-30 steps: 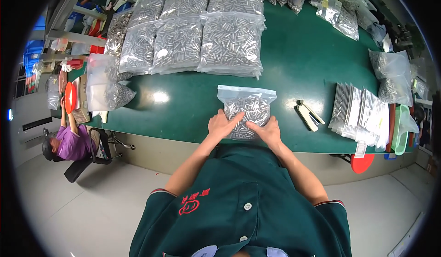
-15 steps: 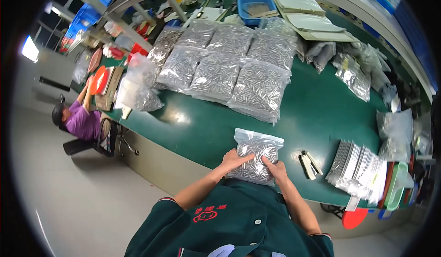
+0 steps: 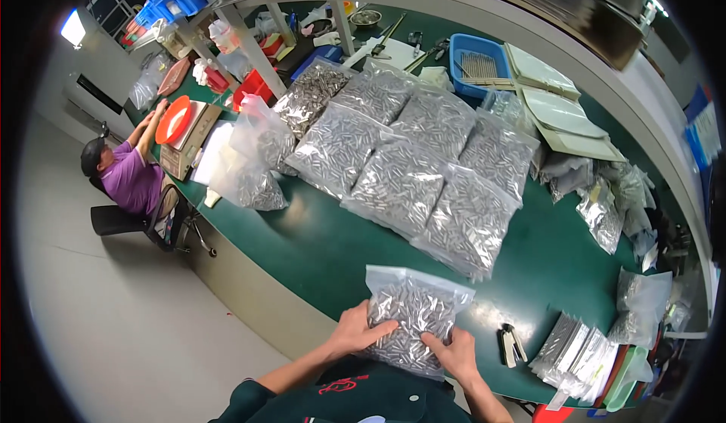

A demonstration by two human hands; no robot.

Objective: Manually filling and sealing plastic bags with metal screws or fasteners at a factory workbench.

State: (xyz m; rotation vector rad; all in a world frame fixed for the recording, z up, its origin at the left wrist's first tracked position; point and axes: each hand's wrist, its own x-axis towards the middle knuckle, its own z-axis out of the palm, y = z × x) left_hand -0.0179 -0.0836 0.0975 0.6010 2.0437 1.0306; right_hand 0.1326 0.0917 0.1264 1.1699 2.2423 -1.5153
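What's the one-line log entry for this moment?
left hand: holding bag of small metal pieces, left side; right hand: holding its right side; beyond: filled bags; rightward: stapler

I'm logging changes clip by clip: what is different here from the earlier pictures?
The zip bag of small metal pins looks larger beside the stapler, so it was probably raised slightly. Nothing was let go: the left hand and right hand hold it throughout. The view also swung, bringing in a blue basin. The stapler and laid-out bags of pins stayed put.
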